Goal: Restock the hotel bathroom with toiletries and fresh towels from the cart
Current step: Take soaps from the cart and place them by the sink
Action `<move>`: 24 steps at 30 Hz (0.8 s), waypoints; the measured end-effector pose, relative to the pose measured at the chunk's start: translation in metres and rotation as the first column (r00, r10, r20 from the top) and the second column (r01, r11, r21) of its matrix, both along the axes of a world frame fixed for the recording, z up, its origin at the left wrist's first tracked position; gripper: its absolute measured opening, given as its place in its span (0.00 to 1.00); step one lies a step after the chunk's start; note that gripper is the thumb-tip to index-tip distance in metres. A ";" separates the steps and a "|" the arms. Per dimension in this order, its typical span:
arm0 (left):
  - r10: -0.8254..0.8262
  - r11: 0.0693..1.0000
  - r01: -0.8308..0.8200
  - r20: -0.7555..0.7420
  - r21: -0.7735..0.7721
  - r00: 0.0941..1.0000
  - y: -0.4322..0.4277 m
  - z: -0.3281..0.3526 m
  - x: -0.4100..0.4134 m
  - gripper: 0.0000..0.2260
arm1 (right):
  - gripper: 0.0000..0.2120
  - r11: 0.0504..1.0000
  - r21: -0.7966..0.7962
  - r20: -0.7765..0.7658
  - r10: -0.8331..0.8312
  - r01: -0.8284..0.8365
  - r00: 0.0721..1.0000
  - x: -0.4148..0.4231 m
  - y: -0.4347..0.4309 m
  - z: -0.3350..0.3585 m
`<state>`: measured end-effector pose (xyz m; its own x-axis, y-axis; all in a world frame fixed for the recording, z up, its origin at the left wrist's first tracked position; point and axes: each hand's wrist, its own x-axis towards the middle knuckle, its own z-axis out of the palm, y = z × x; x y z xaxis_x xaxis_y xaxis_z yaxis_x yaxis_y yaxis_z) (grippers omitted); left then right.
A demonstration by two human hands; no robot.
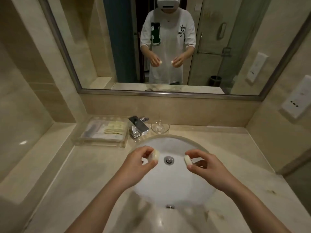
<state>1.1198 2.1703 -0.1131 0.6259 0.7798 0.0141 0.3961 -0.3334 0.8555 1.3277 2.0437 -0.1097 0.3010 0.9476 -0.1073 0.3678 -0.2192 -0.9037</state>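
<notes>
Bare desk (232, 148) right of the sink (168, 187): free passage. Rear edge crowded: toiletry tray (101, 142) at left, faucet (138, 128) just beside it, glass dish (159, 127) next. Open gap over the drain (168, 159) between left soap (154, 155), pinched by left grip (141, 161), and right soap (187, 160), pinched by right grip (204, 163).

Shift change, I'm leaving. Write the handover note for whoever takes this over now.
Left hand pinches a soap above the sink; right hand pinches a second soap there.
Tray of packets sits left of the faucet; glass dish right of it.
Done: tray looks stocked.
Left: set both soaps down, probably in the dish; fresh towels, none in view.
</notes>
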 end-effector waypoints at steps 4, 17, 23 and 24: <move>0.007 0.999 -0.007 0.006 -0.037 1.000 0.060 -0.013 0.037 0.07 | 0.12 0.998 -0.023 -0.004 -0.054 0.054 0.999 0.022 0.058 -0.005; 0.235 0.969 -0.244 -0.150 -0.047 0.960 0.163 -0.112 0.167 0.15 | 0.15 0.994 -0.070 0.021 -0.088 0.089 0.996 0.102 0.198 -0.065; 0.423 0.905 -0.423 -0.205 0.048 0.883 0.191 -0.143 0.200 0.18 | 0.15 0.993 -0.118 0.086 0.039 -0.029 0.996 0.125 0.243 -0.100; 0.440 0.898 -0.431 -0.228 0.091 0.869 0.195 -0.147 0.205 0.18 | 0.15 0.992 -0.121 0.078 0.055 -0.045 0.995 0.128 0.249 -0.104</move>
